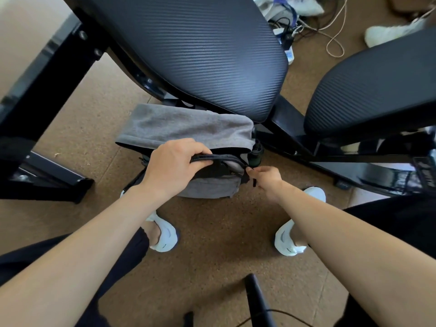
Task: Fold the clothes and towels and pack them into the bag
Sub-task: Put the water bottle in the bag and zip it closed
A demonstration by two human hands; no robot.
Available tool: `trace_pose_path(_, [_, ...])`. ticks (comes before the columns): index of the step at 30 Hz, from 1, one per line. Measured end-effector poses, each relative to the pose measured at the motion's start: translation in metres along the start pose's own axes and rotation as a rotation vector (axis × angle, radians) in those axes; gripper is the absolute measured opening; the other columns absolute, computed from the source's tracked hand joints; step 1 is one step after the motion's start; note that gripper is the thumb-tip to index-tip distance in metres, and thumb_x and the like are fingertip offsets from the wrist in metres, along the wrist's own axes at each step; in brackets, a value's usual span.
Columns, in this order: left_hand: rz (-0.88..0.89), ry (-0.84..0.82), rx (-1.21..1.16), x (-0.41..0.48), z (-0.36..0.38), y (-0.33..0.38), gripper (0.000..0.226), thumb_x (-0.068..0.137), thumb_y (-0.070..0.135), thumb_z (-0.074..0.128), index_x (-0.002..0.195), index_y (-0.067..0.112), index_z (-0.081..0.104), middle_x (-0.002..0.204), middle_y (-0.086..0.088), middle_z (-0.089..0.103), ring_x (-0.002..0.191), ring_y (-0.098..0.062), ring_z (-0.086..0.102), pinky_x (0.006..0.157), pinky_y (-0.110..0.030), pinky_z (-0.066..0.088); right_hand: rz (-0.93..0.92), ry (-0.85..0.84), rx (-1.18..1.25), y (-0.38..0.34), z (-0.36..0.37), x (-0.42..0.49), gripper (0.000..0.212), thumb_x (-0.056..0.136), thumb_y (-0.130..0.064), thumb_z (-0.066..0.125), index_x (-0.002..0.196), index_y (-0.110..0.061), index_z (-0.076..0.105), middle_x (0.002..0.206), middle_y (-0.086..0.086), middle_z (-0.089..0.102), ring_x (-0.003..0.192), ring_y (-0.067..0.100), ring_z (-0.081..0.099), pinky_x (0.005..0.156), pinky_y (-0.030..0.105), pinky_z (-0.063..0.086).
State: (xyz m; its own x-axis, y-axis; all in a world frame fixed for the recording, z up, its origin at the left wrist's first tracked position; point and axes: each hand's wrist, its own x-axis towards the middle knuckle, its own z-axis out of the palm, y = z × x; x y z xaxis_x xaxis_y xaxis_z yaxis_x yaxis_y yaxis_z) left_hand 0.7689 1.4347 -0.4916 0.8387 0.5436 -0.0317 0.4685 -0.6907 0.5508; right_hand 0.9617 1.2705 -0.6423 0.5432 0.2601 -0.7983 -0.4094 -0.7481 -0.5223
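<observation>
Two hands are on the bag, from what we can see. The grey fabric backpack (212, 187) sits on the brown cork-textured floor (224, 251), tucked up against the front edge of a black ribbed chair seat (200, 55) and between a pair of white sneakers (165, 234).

The left hand (174, 161) is clamped over the top edge of the backpack. Its fingers (200, 153) are curled tight round the fabric right along the black zipper (219, 158), with the thumb underneath.

The right hand (266, 180) is at the right-hand end of that zipper. Its fingertips (253, 171) are pinched together on the small black zipper pull (254, 182), and the rest of the hand is loosely curled behind them. The two hands are near each other but not touching.

The zipper looks partly open between the hands, and we can't really make out what's inside the gap.

A dark green bottle (256, 154) stands in the backpack's side pocket, just beside the right hand. A second ribbed seat (377, 90) is off to the right, and a tangle of cables (335, 36) lies on the floor behind the chairs.
</observation>
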Motion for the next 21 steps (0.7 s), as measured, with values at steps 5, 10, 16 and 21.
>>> trace_pose_path(5, [0.005,-0.013,0.021,-0.003,-0.001,0.000,0.016,0.094,0.038,0.070,0.107,0.031,0.077,0.095,0.009,0.072,0.094,-0.018,0.067,0.074,-0.044,0.055,0.006,-0.094,-0.021,-0.016,-0.011,-0.020,0.019,0.096,-0.026,0.070,0.091,-0.008,0.068,0.073,0.006,0.061,0.050,0.014,0.041,0.037,0.019,0.030])
trace_pose_path(10, [0.001,0.007,0.043,0.002,-0.001,0.000,0.018,0.095,0.039,0.069,0.108,0.029,0.077,0.098,0.009,0.072,0.095,-0.018,0.066,0.072,-0.038,0.054,-0.181,-0.106,-0.063,-0.058,-0.023,-0.048,0.026,0.098,-0.020,0.067,0.073,-0.014,0.064,0.067,0.004,0.056,0.043,0.008,0.039,0.035,0.018,0.026])
trace_pose_path(16, [0.007,0.058,0.079,0.015,0.001,0.011,0.026,0.096,0.041,0.068,0.115,0.025,0.075,0.106,0.007,0.074,0.103,-0.021,0.067,0.076,-0.039,0.055,-0.424,-0.186,-0.194,-0.120,-0.054,-0.107,0.023,0.098,-0.025,0.066,0.081,-0.011,0.067,0.065,0.000,0.054,0.051,0.007,0.037,0.045,0.018,0.026])
trace_pose_path(21, [0.070,0.143,0.108,0.019,0.000,0.020,0.034,0.089,0.044,0.075,0.117,0.026,0.072,0.103,0.007,0.071,0.097,-0.020,0.063,0.074,-0.037,0.055,-0.582,-0.149,-0.346,-0.130,-0.063,-0.129,0.023,0.099,-0.025,0.065,0.081,-0.014,0.073,0.066,-0.002,0.061,0.045,-0.004,0.046,0.046,0.009,0.035])
